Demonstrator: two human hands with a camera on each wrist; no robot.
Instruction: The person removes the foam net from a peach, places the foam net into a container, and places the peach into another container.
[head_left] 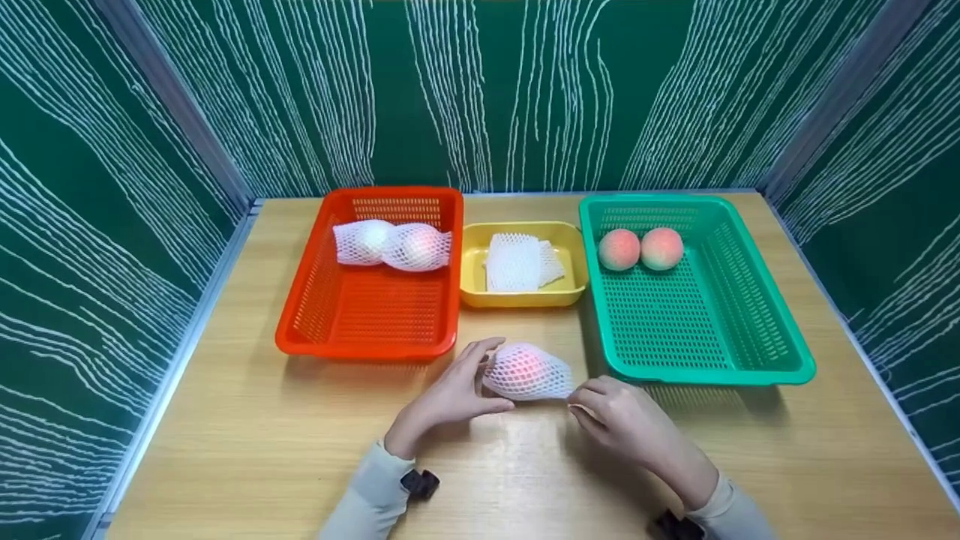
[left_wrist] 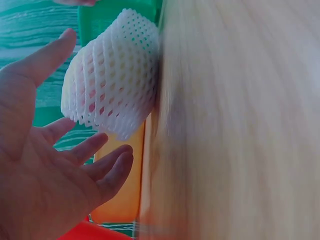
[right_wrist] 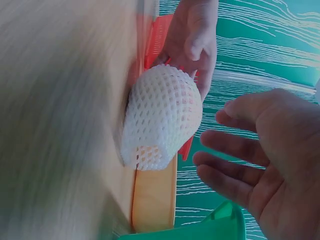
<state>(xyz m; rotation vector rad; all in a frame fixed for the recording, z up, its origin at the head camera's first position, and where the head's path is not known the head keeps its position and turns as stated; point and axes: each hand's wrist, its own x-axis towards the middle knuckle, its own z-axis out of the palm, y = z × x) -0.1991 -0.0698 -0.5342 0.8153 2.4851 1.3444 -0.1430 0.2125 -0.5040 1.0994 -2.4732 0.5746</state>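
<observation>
A peach in a white foam net sleeve point(head_left: 527, 371) lies on the table between both hands. Through the mesh its pink skin shows. My left hand point(head_left: 454, 386) stands at its left side, thumb and fingers spread; in the left wrist view the relaxed fingers point(left_wrist: 112, 172) are apart from the net or barely at its edge. On the other side, my right hand point(head_left: 630, 420) is by the sleeve's loose end. The right wrist view shows its fingers point(right_wrist: 232, 147) loosely bent, with a gap to the net and nothing held.
At the left stands a red basket point(head_left: 367, 349) with two netted peaches point(head_left: 394, 246). A yellow tray point(head_left: 523, 298) in the middle holds folded foam nets point(head_left: 517, 262). The green basket point(head_left: 705, 373) at the right contains two bare peaches point(head_left: 641, 249). Patterned green panels point(head_left: 495, 97) enclose the table.
</observation>
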